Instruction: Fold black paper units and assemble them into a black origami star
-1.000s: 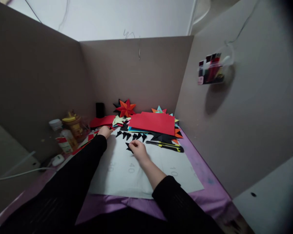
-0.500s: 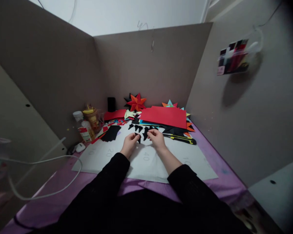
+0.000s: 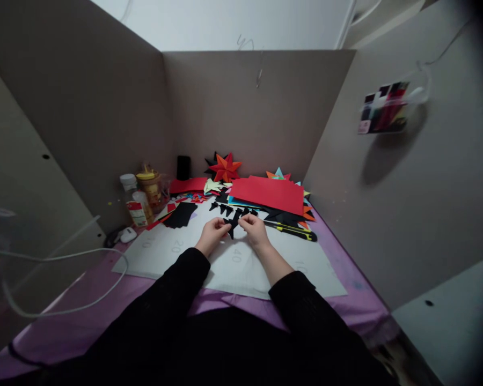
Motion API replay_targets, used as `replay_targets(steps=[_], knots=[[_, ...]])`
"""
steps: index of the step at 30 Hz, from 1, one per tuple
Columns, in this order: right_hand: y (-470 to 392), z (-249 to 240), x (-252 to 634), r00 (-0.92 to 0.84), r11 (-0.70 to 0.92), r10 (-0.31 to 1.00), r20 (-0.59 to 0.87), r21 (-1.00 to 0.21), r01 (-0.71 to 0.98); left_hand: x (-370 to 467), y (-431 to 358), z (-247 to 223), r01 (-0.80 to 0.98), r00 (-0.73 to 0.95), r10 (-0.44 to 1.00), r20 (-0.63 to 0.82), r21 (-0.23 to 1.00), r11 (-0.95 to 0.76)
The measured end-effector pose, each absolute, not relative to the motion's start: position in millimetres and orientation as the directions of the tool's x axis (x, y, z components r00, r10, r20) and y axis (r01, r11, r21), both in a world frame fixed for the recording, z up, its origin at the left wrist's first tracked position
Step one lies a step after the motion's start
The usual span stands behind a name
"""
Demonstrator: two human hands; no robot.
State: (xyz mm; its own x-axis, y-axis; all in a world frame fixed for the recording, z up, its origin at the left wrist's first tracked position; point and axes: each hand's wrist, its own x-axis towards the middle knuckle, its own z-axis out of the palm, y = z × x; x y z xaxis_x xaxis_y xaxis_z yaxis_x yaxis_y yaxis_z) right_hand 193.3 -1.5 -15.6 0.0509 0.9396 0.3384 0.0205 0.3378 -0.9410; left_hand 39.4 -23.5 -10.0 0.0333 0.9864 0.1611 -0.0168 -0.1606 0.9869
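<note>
Two hands are pinched nearly closed: your left hand and right hand grip folded black paper (matte, with spiky points) between thumbs and fingertips over the flat white sheet, nearer you than the smooth red paper.

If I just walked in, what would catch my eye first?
Probably the bright red paper sheets, stacked toward the back. Behind their left end sits a red-and-orange folded paper star, before the back panel. Nearer, the left hand and right hand pinch black folded paper between them.
</note>
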Motion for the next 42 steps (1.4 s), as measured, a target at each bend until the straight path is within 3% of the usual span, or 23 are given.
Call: replay_targets(steps=[10, 23, 33, 42], knots=[[-3.4, -15.3, 193.2, 0.021, 0.352, 0.936, 0.353, -0.935, 0.042, 40.8, -24.7, -7.5, -0.02, 0.027, 0.991, 0.13, 0.991, -0.13], [-5.2, -13.9, 192.4, -0.024, 0.345, 0.938, 0.345, -0.935, 0.076, 37.8, -23.6, -9.4, 0.063, -0.054, 0.979, 0.195, 0.979, -0.192], [-1.4, -19.8, 191.9, -0.061, 0.339, 0.94, 0.335, -0.938, 0.077, 38.4, -22.2, -11.5, -0.009, -0.047, 0.989, 0.139, 0.99, -0.14], [-6.8, -16.2, 185.6, -0.131, 0.232, 0.965, 0.228, -0.973, 0.016, 38.1, -24.2, -9.2, -0.049, -0.018, 0.989, 0.145, 0.988, -0.146]])
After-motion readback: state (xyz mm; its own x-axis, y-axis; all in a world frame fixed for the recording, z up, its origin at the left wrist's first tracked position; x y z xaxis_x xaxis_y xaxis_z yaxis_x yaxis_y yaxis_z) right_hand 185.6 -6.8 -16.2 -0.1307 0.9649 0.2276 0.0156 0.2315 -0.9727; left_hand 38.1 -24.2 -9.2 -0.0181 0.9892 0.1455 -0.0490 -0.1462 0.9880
